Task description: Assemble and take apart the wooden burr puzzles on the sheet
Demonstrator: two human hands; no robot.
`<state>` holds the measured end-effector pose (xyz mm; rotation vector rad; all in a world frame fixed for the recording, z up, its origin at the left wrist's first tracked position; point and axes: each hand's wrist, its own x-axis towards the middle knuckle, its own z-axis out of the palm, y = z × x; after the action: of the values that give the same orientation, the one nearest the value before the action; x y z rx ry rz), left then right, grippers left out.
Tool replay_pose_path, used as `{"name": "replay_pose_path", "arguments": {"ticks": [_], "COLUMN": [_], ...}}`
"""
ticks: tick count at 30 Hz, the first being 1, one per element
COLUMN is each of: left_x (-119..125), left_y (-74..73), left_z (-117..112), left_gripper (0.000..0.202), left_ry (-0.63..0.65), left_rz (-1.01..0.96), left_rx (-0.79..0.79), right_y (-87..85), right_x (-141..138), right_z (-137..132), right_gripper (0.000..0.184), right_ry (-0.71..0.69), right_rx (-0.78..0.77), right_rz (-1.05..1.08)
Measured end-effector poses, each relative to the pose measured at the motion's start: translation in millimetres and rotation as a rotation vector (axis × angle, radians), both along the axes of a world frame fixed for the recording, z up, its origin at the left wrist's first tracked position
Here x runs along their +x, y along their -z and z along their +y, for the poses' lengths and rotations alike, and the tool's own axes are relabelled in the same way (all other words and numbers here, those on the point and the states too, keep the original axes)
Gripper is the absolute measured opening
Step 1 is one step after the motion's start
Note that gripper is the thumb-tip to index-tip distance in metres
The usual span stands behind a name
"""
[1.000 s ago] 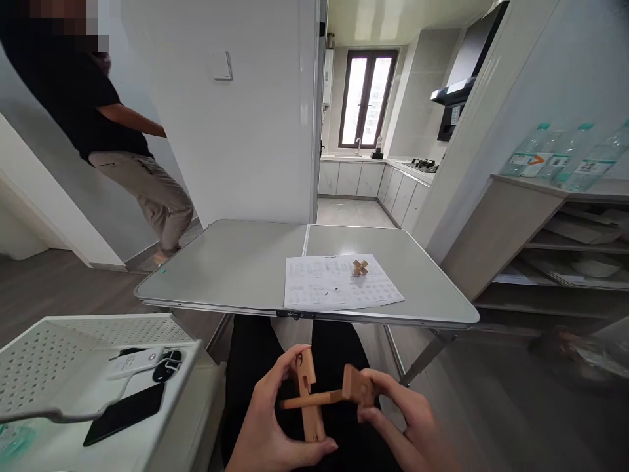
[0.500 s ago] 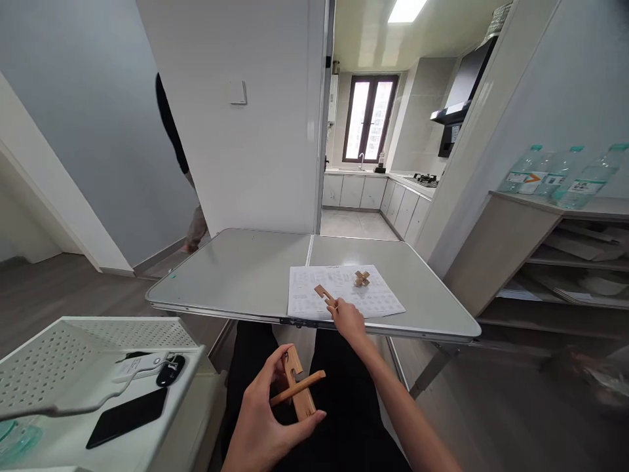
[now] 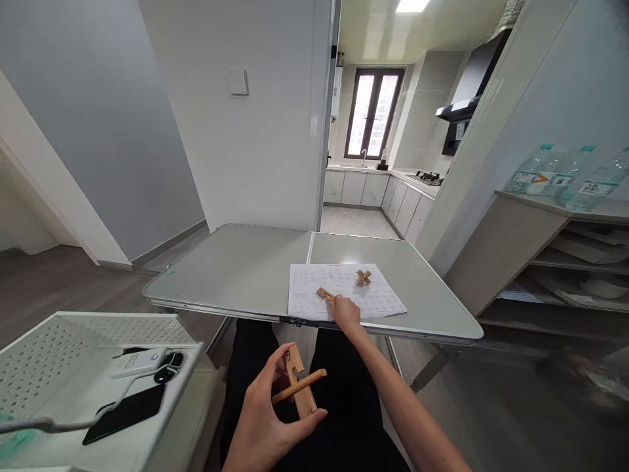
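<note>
Above my lap, my left hand (image 3: 275,406) is closed round two crossed wooden puzzle pieces: a notched block (image 3: 305,401) between thumb and fingers, and a thinner bar (image 3: 313,378) lying across it. My right hand (image 3: 346,313) rests over the near edge of the printed sheet (image 3: 302,288), its fingers pinching one end of a flat, notched wooden puzzle piece (image 3: 323,293). That piece is low over or on the paper; I cannot tell which. A small cross-shaped wooden puzzle (image 3: 363,278) sits on the sheet beyond my right hand.
The folding table (image 3: 236,269) has a seam down its middle. At left, a white perforated cart (image 3: 162,322) holds a phone (image 3: 125,414), a cable and a black mouse-like object (image 3: 167,367). Bottles (image 3: 533,172) stand on a shelf unit (image 3: 521,252) at right.
The wooden piece in my right hand has tipped lower toward the paper. My left hand keeps its hold. The person at the far left has gone out of view.
</note>
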<state>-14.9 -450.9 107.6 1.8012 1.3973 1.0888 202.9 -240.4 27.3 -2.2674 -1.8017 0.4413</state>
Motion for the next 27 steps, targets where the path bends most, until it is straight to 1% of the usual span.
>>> {"name": "replay_pose_path", "arguments": {"ticks": [4,9,11,13,15,17,19,20,21,22,24,27], "left_x": [2,7,10,12,15,18,23,25,28,30,33,36], "left_y": [0.3,-1.0,0.0,2.1,4.8,7.2,9.1,10.0,10.8,11.9,14.6,20.0], "left_z": [13,41,55,69,83,98,111,117,123,128,138,150], "left_gripper": [0.086,0.085,0.084,0.085,0.086,0.085,0.084,0.085,0.085,0.086,0.087,0.088], "left_ry": [-0.018,-0.021,-0.02,-0.019,-0.019,-0.015,-0.013,-0.011,-0.006,0.001,0.016,0.037], "left_rz": [-0.031,-0.025,-0.026,-0.032,-0.046,-0.055,-0.058,-0.06,-0.063,-0.066,-0.073,-0.093], "left_rx": [-0.018,-0.033,-0.047,-0.068,-0.089,-0.105,-0.112,-0.113,-0.115,-0.12,-0.135,-0.188], "right_y": [3.5,9.4,10.5,9.4,5.4,-1.5,-11.0,-16.1,-21.2,-25.7,-31.9,-32.6], "right_x": [2,5,6,6,5,4,3,4,5,6,8,11], "right_z": [-1,-5,-7,-10,-14,-21,-29,-32,-36,-38,-41,-38], "right_gripper": [0.029,0.026,0.029,0.041,0.043,0.043,0.047,0.046,0.044,0.043,0.041,0.038], "right_ry": [0.003,0.013,0.016,0.012,-0.008,-0.089,-0.24,-0.293,-0.341,-0.393,-0.469,-0.512], "right_rx": [0.02,0.065,0.103,0.154,0.203,0.241,0.296,0.297,0.293,0.286,0.268,0.25], "right_rz": [0.037,0.132,0.186,0.257,0.341,0.472,0.895,1.047,1.15,1.213,1.273,1.331]}}
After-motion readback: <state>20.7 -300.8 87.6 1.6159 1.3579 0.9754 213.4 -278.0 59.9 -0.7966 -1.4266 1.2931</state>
